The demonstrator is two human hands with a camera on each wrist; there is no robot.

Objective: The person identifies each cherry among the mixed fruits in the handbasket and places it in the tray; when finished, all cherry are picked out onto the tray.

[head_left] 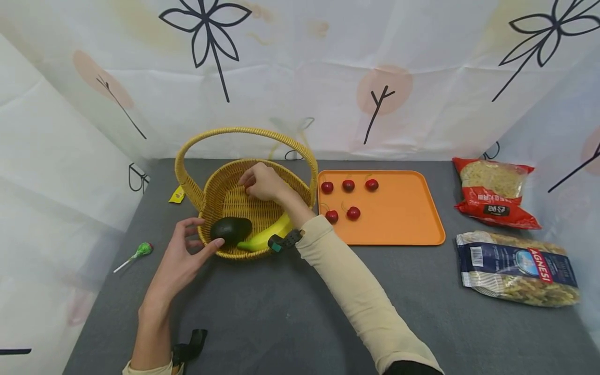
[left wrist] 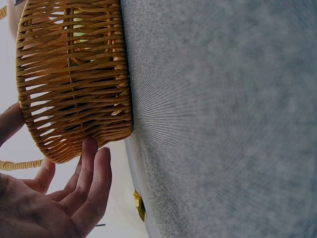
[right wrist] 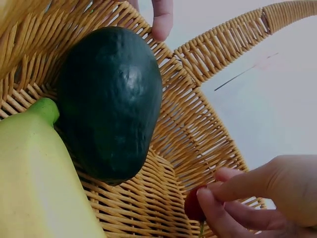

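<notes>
My right hand (head_left: pixel 264 181) is inside the yellow wicker basket (head_left: pixel 208 200), near its far side. Its thumb and fingers pinch a red cherry (right wrist: pixel 194 204), stem hanging down in the right wrist view; from the head the hand hides it. My left hand (head_left: pixel 180 258) holds the basket's near left rim, thumb over the edge and fingers (left wrist: pixel 88 163) against the woven outside. In the basket lie a dark avocado (head_left: pixel 231 229) and a yellow banana (head_left: pixel 269 234), the banana partly hidden by the right wrist.
Right of the basket, an orange tray (head_left: pixel 398 208) carries several cherries (head_left: pixel 353 213). Farther right lie a red snack bag (head_left: pixel 497 192) and a pasta bag (head_left: pixel 520 268). On the left are a green lollipop (head_left: pixel 142 249) and a small yellow packet (head_left: pixel 177 195). The basket handle (head_left: pixel 248 131) arches overhead.
</notes>
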